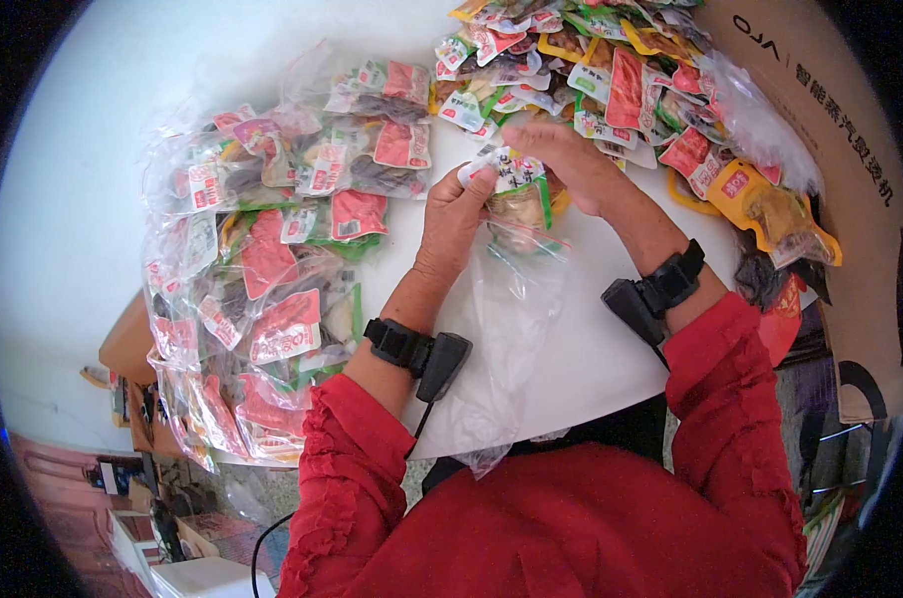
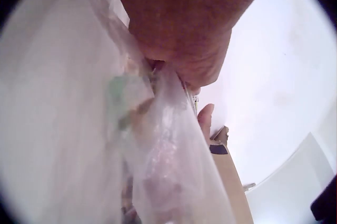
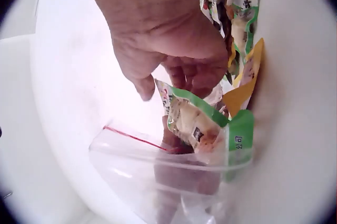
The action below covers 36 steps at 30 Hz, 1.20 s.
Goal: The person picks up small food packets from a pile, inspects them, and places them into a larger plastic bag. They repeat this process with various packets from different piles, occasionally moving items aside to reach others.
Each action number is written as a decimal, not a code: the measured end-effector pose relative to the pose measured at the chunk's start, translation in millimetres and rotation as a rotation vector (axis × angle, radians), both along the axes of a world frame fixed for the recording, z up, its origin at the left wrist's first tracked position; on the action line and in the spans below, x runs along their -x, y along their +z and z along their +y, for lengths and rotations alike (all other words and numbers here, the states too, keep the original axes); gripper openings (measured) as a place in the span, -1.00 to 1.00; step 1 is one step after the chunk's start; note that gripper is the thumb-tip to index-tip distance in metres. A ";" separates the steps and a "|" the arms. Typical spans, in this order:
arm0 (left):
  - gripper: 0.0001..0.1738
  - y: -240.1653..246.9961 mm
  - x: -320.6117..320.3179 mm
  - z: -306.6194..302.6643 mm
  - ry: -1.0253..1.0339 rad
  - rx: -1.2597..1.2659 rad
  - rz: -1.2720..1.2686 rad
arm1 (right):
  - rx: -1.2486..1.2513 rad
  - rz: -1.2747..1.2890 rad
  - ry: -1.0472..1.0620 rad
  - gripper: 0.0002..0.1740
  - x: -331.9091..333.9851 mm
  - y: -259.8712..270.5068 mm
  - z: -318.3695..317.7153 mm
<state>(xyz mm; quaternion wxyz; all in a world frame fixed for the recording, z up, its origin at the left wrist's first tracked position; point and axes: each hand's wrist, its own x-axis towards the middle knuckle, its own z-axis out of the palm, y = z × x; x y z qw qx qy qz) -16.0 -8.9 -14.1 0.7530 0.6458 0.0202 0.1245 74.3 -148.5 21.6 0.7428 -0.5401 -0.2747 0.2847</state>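
Clear bag (image 1: 501, 309) lies toward the desk's (image 1: 591, 369) near edge, its mouth pinched up by my left hand (image 1: 449, 224) so the packets (image 1: 519, 199) gripped in my right hand (image 1: 561, 159) point into it.

The light was bright and soft. The white table (image 1: 591, 384) glared. Every picture curved and went black at the corners. In the left wrist view the plastic bag (image 2: 158, 171) looked blurry and washed out.
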 end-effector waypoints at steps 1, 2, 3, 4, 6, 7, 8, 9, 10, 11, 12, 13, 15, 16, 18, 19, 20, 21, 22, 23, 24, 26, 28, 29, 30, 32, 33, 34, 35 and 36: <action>-0.75 1.5 0.5 0.5 0.023 -0.008 -0.019 | 0.169 -0.096 0.040 -0.73 -0.1 2.8 -4.1; -0.76 2.3 1.1 0.7 0.046 -0.016 -0.037 | 0.337 -0.191 0.079 -0.71 -0.1 3.8 -6.4; -0.76 1.7 1.1 0.6 0.048 -0.016 -0.036 | 0.337 -0.190 0.081 -0.71 0.3 3.4 -7.1; -0.77 1.2 0.6 -0.3 0.059 0.013 -0.043 | 0.314 -0.209 0.088 -0.71 0.6 2.9 -7.3; -0.77 -0.2 -0.1 -2.6 0.071 0.042 -0.049 | 0.290 -0.226 0.095 -0.71 -0.8 -1.2 -4.9; -0.76 2.4 0.6 -5.9 0.080 0.093 -0.039 | 0.193 -0.176 0.081 -0.72 -2.2 -4.9 -0.7; -0.75 4.5 1.5 -8.1 0.088 0.144 -0.030 | 0.097 -0.126 0.066 -0.72 -4.0 -7.7 1.5; -0.75 5.5 2.7 -8.6 0.087 0.145 -0.030 | 0.098 -0.126 0.065 -0.72 -6.7 -10.0 0.6; -0.73 6.4 4.5 -7.9 0.098 0.104 -0.004 | 0.087 -0.058 0.064 -0.72 -7.2 -9.5 -0.3; -0.70 6.9 5.7 -6.9 0.109 0.063 0.022 | 0.076 0.009 0.064 -0.72 -7.4 -9.2 -1.0; -0.70 5.2 5.5 -5.2 0.110 0.063 0.022 | 0.077 0.009 0.065 -0.72 -7.3 -8.9 -1.7; -0.68 4.0 5.1 -3.5 0.098 0.048 0.016 | 0.063 -0.004 0.075 -0.72 -7.0 -8.4 -2.2; -0.66 0.9 5.0 -1.4 0.088 0.034 0.010 | 0.050 -0.017 0.087 -0.72 -6.0 -7.6 -2.1; -0.65 2.5 5.4 -3.1 0.097 0.041 0.012 | 0.047 -0.018 0.080 -0.71 -4.2 -5.9 -2.8; -0.65 2.9 5.7 -4.0 0.105 0.050 0.015 | 0.046 -0.019 0.072 -0.71 -3.3 -6.2 -2.2; -0.65 2.8 5.5 -3.8 0.098 0.066 0.011 | 0.032 -0.007 0.067 -0.70 -3.9 -8.2 -0.6; -0.66 2.8 5.3 -3.7 0.090 0.082 0.007 | 0.018 0.005 0.062 -0.70 -4.7 -9.8 0.7; -0.66 2.7 5.0 -3.7 0.090 0.082 0.007 | 0.018 0.004 0.062 -0.70 -6.1 -10.9 1.0; -0.66 3.0 4.7 -3.9 0.093 0.088 0.012 | 0.031 -0.014 0.069 -0.70 -7.3 -10.8 0.9; -0.66 3.2 4.6 -4.1 0.096 0.094 0.017 | 0.043 -0.033 0.075 -0.69 -8.1 -11.1 0.6; -0.66 3.2 4.7 -3.8 0.096 0.095 0.017 | 0.043 -0.033 0.075 -0.69 -8.5 -11.7 0.3; -0.66 3.4 5.4 -3.4 0.084 0.081 0.005 | 0.036 -0.066 0.075 -0.70 -7.3 -9.9 -0.8; -0.67 4.2 5.8 -5.2 0.094 0.097 0.005 | 0.038 -0.059 0.077 -0.71 -6.0 -7.9 -2.0; -0.68 4.7 5.9 -6.0 0.103 0.114 0.005 | 0.040 -0.052 0.078 -0.71 -5.7 -7.5 -2.5; -0.68 3.8 5.3 -2.1 0.102 0.113 0.005 | 0.039 -0.051 0.077 -0.71 -6.5 -8.9 -2.2; -0.72 4.5 4.5 7.8 -0.052 -0.141 0.065 | -0.069 -0.002 0.053 -0.72 -9.9 -14.1 0.2; -0.72 1.2 2.3 3.7 -0.053 -0.142 0.065 | -0.070 -0.002 0.052 -0.72 -12.2 -16.0 1.0; -0.70 0.1 0.0 -6.8 -0.095 -0.058 -0.001 | -0.109 -0.022 -0.025 -0.73 -14.8 -17.4 1.4; -0.66 0.1 -0.8 -13.6 -0.138 0.028 -0.067 | -0.147 -0.041 -0.103 -0.73 -17.9 -18.7 1.5; -0.66 1.4 0.3 -15.4 -0.139 0.028 -0.067 | -0.147 -0.040 -0.104 -0.73 -21.4 -19.6 1.0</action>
